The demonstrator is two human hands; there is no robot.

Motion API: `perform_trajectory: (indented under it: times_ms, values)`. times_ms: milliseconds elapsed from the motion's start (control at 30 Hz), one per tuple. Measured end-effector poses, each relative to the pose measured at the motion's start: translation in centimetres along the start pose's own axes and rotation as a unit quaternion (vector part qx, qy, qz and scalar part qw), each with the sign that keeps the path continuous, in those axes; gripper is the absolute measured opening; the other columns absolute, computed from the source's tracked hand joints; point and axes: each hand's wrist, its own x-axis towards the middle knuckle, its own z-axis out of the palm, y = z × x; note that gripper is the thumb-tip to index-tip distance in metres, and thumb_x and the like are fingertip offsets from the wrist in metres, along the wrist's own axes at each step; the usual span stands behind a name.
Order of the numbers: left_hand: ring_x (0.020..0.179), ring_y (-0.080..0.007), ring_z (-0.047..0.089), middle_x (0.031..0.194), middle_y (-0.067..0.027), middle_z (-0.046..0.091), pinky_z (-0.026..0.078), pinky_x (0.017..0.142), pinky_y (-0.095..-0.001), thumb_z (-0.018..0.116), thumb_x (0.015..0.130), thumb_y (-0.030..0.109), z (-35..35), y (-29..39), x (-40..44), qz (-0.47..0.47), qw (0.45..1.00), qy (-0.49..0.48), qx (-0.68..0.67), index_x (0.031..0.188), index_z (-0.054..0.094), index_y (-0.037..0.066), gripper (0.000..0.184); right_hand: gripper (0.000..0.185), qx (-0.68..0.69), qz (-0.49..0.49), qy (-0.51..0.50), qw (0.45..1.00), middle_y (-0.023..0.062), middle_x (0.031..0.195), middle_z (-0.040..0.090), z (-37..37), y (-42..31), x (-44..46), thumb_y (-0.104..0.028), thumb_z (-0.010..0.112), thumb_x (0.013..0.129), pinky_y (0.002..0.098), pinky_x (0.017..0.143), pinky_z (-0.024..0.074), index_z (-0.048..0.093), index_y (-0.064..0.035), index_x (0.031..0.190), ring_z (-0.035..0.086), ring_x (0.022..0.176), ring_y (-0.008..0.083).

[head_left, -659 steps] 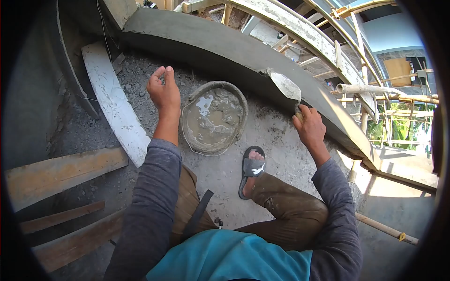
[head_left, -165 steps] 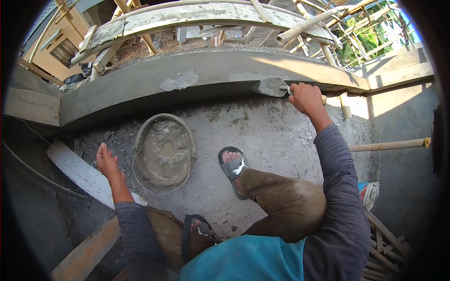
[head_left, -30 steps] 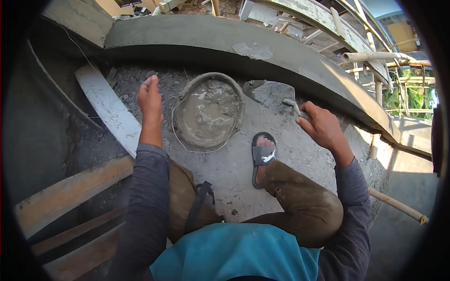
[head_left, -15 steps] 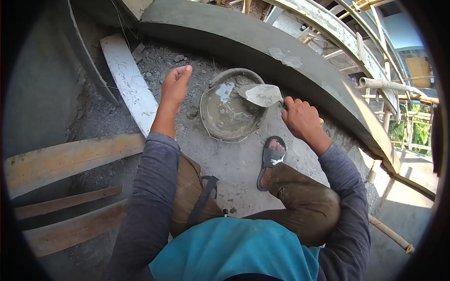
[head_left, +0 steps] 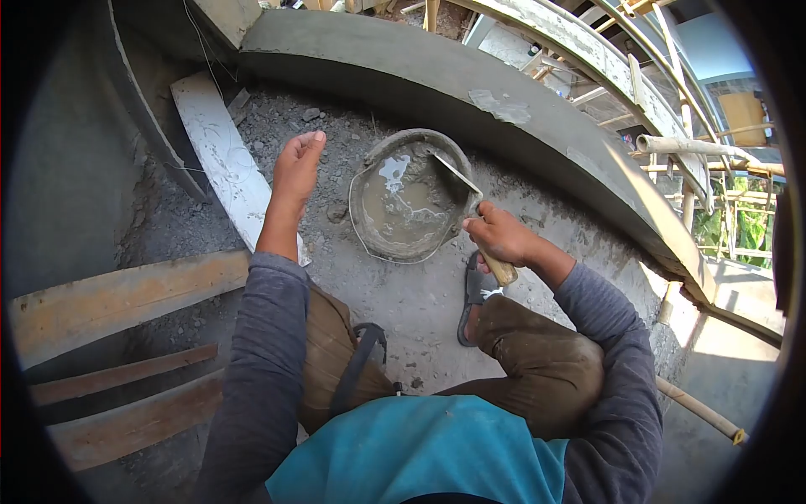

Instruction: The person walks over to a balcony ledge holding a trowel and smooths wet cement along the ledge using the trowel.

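A pale board lies on the rubble-strewn floor. Just right of it, the left hand hangs in the air, its fingers loosely curled around nothing. Next stands the bucket of wet mortar. At its right side the trowel tilts edge-on, its handle grasped by the right hand's fingers.

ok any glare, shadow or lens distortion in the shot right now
All in the head view: wide-angle bending and black corners; a hard sunlit patch towards the right end of the curved concrete ledge, the rest shaded; whitish patches, probably reflections, on the wet mortar in the bucket; no obvious motion blur on the trowel handle.
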Motion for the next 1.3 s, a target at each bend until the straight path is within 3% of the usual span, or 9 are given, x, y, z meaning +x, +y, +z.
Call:
perform_trajectory:
  times_ms: [333, 467, 533, 600, 667, 933, 1067, 1133, 1300]
  values:
    - [0.103, -0.0166, 0.052, 0.118, -0.0035, 0.059, 0.043, 0.084, -0.0314, 0.06, 0.089, 0.053, 0.1, -0.2, 0.2, 0.003, 1.0, 0.005, 0.003, 0.125, 0.056, 0.008, 0.057, 0.041, 0.162, 0.062, 0.027, 0.985, 0.0111, 0.093, 0.043, 3.4, -1.2, 1.1, -0.029, 0.055, 0.095, 0.0347, 0.043, 0.0545, 0.031, -0.0064, 0.12, 0.053, 0.062, 0.0185]
    - [0.099, -0.014, 0.052, 0.113, -0.0011, 0.059, 0.042, 0.081, -0.0297, 0.06, 0.089, 0.052, -0.1, -0.2, 0.2, 0.01, 1.0, 0.016, 0.006, 0.123, 0.057, 0.009, 0.054, 0.046, 0.058, 0.031, 0.088, 0.994, 0.0201, 0.107, 0.051, 4.4, -0.5, 0.5, -0.027, 0.057, 0.093, 0.0376, 0.043, 0.0556, 0.033, 0.0017, 0.119, 0.061, 0.072, 0.0268]
    - [0.098, -0.0132, 0.051, 0.112, -0.0003, 0.058, 0.042, 0.08, -0.0292, 0.06, 0.09, 0.051, -0.2, -0.4, 0.2, 0.017, 1.0, 0.011, -0.004, 0.122, 0.058, 0.01, 0.053, 0.046, 0.021, 0.016, 0.083, 0.996, 0.0264, 0.114, 0.051, 3.9, 1.3, 0.1, -0.026, 0.06, 0.091, 0.0441, 0.059, 0.0567, 0.035, 0.0029, 0.117, 0.062, 0.086, 0.0359]
    - [0.096, -0.0123, 0.051, 0.11, 0.0006, 0.058, 0.042, 0.079, -0.0287, 0.06, 0.09, 0.051, -0.1, -0.5, 0.3, 0.023, 1.0, 0.009, -0.013, 0.122, 0.058, 0.01, 0.052, 0.047, -0.184, -0.195, 0.23, 0.935, 0.029, 0.112, 0.051, 3.5, 4.3, 1.0, -0.025, 0.062, 0.089, 0.0476, 0.078, 0.0504, 0.036, 0.0023, 0.117, 0.058, 0.097, 0.042]
    - [0.095, -0.0109, 0.05, 0.109, 0.0017, 0.058, 0.041, 0.077, -0.0279, 0.06, 0.09, 0.051, 0.2, -0.4, 0.3, 0.013, 1.0, 0.018, -0.015, 0.12, 0.059, 0.011, 0.05, 0.048, -0.182, -0.189, 0.239, 0.935, 0.0293, 0.111, 0.05, 2.4, 5.2, 0.3, -0.024, 0.064, 0.087, 0.048, 0.088, 0.0427, 0.038, 0.0007, 0.119, 0.053, 0.101, 0.0452]
    - [0.101, -0.0142, 0.057, 0.109, -0.0086, 0.064, 0.042, 0.091, -0.0281, 0.063, 0.092, 0.039, 2.2, 0.2, 0.2, 0.022, 0.999, 0.017, -0.021, 0.118, 0.058, -0.002, 0.049, 0.031, -0.254, -0.206, 0.368, 0.87, 0.0187, 0.097, 0.055, -1.5, 7.0, -0.1, -0.024, 0.064, 0.085, 0.0452, 0.074, 0.046, 0.049, -0.0029, 0.102, 0.055, 0.089, 0.0419]
    - [0.102, -0.015, 0.057, 0.11, -0.0097, 0.064, 0.043, 0.092, -0.0287, 0.063, 0.092, 0.038, 2.4, 0.1, 0.3, 0.021, 0.999, 0.012, -0.022, 0.118, 0.058, -0.002, 0.048, 0.031, -0.259, -0.242, 0.325, 0.877, 0.0154, 0.091, 0.057, -3.3, 5.9, 0.6, -0.022, 0.061, 0.087, 0.0416, 0.067, 0.0477, 0.051, -0.0019, 0.107, 0.059, 0.077, 0.0337]
    - [0.103, -0.0154, 0.057, 0.11, -0.01, 0.064, 0.043, 0.092, -0.0289, 0.063, 0.092, 0.038, 2.1, 0.3, 0.1, 0.018, 1.0, 0.015, -0.016, 0.119, 0.058, -0.002, 0.048, 0.035, -0.09, -0.21, 0.223, 0.948, 0.0092, 0.086, 0.058, -4.0, 4.1, 0.5, -0.022, 0.059, 0.088, 0.0359, 0.06, 0.0494, 0.052, -0.0034, 0.117, 0.059, 0.067, 0.0212]
    - [0.104, -0.0156, 0.057, 0.111, -0.0102, 0.063, 0.043, 0.093, -0.029, 0.063, 0.092, 0.038, 0.7, -0.3, 0.1, 0.01, 0.999, 0.041, -0.018, 0.118, 0.058, -0.002, 0.048, 0.033, 0.218, -0.148, 0.067, 0.962, 0.003, 0.084, 0.057, -5.6, 1.0, 1.3, -0.021, 0.05, 0.093, 0.0287, 0.053, 0.0514, 0.052, -0.0048, 0.122, 0.056, 0.064, 0.0121]
